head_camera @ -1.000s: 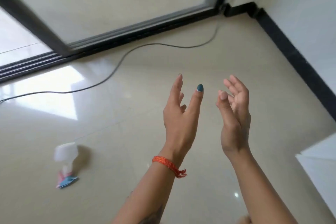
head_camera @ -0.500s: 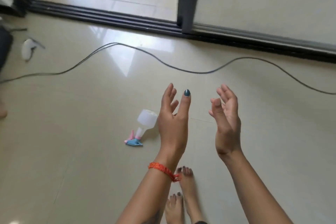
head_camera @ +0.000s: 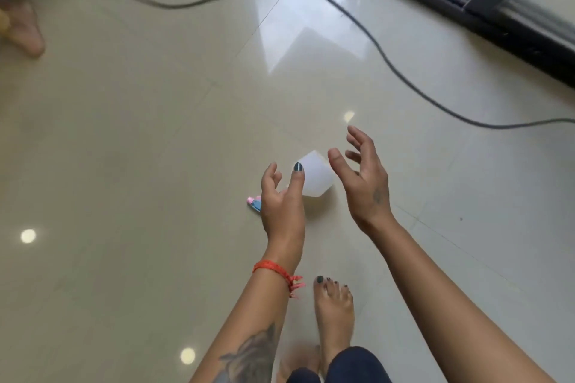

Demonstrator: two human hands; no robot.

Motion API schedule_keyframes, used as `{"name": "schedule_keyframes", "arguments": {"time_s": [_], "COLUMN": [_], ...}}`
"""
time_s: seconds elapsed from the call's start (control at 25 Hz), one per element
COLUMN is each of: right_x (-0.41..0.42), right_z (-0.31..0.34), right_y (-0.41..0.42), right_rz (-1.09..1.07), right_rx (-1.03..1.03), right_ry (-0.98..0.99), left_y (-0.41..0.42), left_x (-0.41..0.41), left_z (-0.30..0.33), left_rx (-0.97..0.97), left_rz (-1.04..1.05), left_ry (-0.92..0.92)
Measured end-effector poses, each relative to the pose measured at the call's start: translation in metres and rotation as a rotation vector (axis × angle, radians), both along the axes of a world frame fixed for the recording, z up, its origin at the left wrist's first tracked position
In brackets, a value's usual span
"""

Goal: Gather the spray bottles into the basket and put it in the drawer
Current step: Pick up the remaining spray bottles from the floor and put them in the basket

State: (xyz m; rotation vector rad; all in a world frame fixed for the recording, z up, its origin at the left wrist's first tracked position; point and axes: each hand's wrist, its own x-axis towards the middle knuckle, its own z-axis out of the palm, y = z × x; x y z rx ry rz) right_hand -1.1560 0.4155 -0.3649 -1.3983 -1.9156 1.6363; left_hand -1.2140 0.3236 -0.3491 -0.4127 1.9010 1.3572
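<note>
One spray bottle [head_camera: 314, 179] lies on the floor [head_camera: 124, 134] beneath two released, empty hands, left hand [head_camera: 281, 205] and right hand [head_camera: 362, 177].

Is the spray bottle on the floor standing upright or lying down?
Lying down. The spray bottle rests on its side on the floor, its pink and blue nozzle pointing sideways.

Bottle [head_camera: 314, 177] on floor [head_camera: 130, 140], lying on side, between left hand [head_camera: 281, 205] and right hand [head_camera: 364, 183] (partly hidden by left). Cable [head_camera: 389, 56] beyond. Foot [head_camera: 334, 308] nearer camera.
</note>
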Motion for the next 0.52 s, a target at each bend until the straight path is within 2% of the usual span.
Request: {"name": "schedule_keyframes", "arguments": {"time_s": [0.16, 0.28, 0.4, 0.52], "right_x": [-0.023, -0.031, -0.034, -0.032], "right_z": [-0.067, -0.105, -0.130, -0.143], "right_y": [0.008, 0.016, 0.025, 0.029], "right_rz": [0.176, 0.302, 0.390, 0.456], "right_rx": [0.108, 0.195, 0.173, 0.108], "right_ry": [-0.105, -0.188, -0.259, -0.278], "left_y": [-0.002, 0.005, 0.016, 0.027], "left_x": [-0.001, 0.004, 0.010, 0.007], "left_z": [-0.065, -0.101, -0.126, -0.144], "left_rx": [-0.006, 0.027, 0.089, 0.224], "left_rz": [0.218, 0.427, 0.585, 0.668], "left_ry": [-0.143, -0.349, -0.581, -0.670]}}
